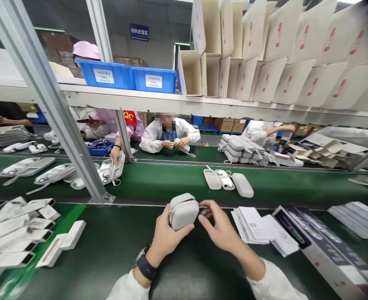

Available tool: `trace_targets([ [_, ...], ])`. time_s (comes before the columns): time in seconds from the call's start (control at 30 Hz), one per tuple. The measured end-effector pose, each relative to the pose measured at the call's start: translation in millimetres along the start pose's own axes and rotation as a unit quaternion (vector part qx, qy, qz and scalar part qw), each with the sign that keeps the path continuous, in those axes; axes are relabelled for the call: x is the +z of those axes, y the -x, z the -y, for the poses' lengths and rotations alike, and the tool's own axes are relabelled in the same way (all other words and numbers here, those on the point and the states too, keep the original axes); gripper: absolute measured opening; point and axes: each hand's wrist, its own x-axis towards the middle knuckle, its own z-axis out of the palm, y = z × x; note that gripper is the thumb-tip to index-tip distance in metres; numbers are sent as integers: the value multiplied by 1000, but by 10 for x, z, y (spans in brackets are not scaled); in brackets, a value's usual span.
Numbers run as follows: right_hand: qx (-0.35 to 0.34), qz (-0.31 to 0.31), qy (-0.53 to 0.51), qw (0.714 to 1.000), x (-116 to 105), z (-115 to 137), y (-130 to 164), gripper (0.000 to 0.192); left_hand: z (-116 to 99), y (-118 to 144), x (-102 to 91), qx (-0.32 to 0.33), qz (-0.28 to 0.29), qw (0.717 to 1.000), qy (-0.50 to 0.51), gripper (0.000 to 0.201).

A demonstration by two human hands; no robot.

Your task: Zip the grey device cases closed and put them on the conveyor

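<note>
My left hand (168, 233), with a dark watch on its wrist, is wrapped round a light grey zip case (185, 213) held above the green bench. The case stands on end and a gap shows along its top, between the two halves. Just right of it is my right hand (213, 221), its fingers apart and curved, the fingertips close to the case's side. Whether they touch it I cannot tell. Beyond the case, an opened case (212, 179) and a closed case (243, 185) lie on the green conveyor belt (171, 179).
White leaflets (253, 225) and printed boxes (324, 246) lie at the right. Small white boxes (11, 233) are heaped at the left. A metal post (68, 137) and a shelf with blue bins (109, 79) stand ahead. Co-workers sit across the belt, one person (170, 137) handling a case.
</note>
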Motion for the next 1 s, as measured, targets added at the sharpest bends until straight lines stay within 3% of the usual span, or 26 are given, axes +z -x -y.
trace_targets([
  [0.07,-91,-82,144,982,32,205,-101,23,22,17,-121,33,-29,991,-126,50],
  [0.17,-212,-83,313,922,146,491,-260,27,25,0,-202,58,-64,948,-305,42],
  [0.27,-232,-41,441,866,297,591,-410,32,-6,-22,-226,71,-83,892,-438,40],
  [0.4,-213,-14,523,825,422,471,-530,22,-42,-60,-246,79,-81,822,-558,31],
  [0.5,-221,3,541,812,441,357,-548,10,-45,-99,-246,84,-69,799,-592,26],
  [0.7,-181,1,561,808,468,315,-557,9,-120,-187,-197,83,-23,771,-631,19],
  [1.0,-171,43,566,805,435,328,-617,12,-174,-229,-200,69,8,768,-637,17],
])
